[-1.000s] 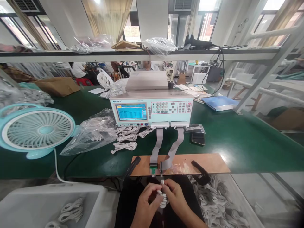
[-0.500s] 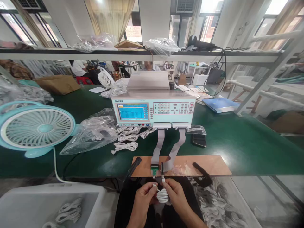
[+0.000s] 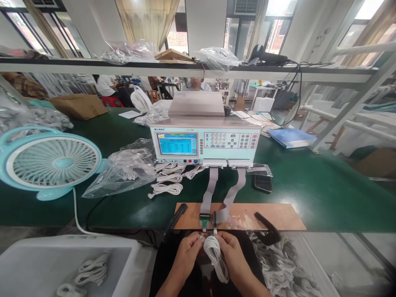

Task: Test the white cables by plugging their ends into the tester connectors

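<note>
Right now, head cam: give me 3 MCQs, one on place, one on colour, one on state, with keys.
1. Where does the desk fan stand?
A. left of the tester
B. on the upper shelf
C. on the wooden board

2. What colour is the bench top?
A. red
B. green
C. white

3. How is the white cable held?
A. left hand only
B. lying loose in the bin
C. between both hands

Key: 1 A, the fan sits left of the tester. 2 B, the surface is green. 3 C, left hand and right hand each pinch an end by the connectors.
</note>
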Demonstrator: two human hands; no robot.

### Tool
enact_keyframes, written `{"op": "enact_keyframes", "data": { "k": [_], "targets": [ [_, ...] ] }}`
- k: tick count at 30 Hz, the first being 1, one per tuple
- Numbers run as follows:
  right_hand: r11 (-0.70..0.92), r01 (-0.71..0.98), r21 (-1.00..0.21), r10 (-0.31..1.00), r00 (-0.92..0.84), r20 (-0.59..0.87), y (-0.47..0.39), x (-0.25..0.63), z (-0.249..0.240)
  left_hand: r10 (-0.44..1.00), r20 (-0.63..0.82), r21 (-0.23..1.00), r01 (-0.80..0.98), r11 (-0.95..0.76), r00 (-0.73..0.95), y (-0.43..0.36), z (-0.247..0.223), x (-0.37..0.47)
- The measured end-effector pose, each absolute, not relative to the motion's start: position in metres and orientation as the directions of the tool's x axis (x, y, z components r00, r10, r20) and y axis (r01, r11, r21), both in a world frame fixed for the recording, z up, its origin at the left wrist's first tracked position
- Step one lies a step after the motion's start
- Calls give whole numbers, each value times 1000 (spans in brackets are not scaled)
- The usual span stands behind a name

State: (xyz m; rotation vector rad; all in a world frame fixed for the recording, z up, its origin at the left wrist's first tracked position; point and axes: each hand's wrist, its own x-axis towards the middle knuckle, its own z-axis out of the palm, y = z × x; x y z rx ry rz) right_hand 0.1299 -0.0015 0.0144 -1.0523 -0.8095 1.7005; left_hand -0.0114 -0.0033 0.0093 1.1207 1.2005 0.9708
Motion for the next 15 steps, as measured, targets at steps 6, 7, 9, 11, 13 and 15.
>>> {"op": "enact_keyframes", "data": {
  "k": [6, 7, 9, 11, 13, 15],
  "targets": [
    [-349, -342, -872, 926, -267, -266, 4, 138, 12, 992, -128, 991, 46, 129, -5, 1, -6, -4],
    [-353, -338, -872, 923, -276, -267, 4, 139, 12, 991, -134, 990, 36, 134, -18, 1, -6, -3],
    [-359, -335, -871, 919, -289, -268, 4, 140, 12, 988, -146, 989, 8, 147, -49, 0, -5, 0],
    [-359, -339, -870, 918, -295, -265, 4, 140, 13, 984, -158, 987, -27, 157, -79, -2, -4, 5],
    [-349, -326, -879, 922, -287, -260, 5, 139, 15, 980, -172, 983, -75, 165, -102, -4, -3, 11],
    [-339, -296, -893, 926, -275, -260, 6, 139, 16, 976, -178, 980, -117, 164, -124, -4, -5, 18]
  ]
}}
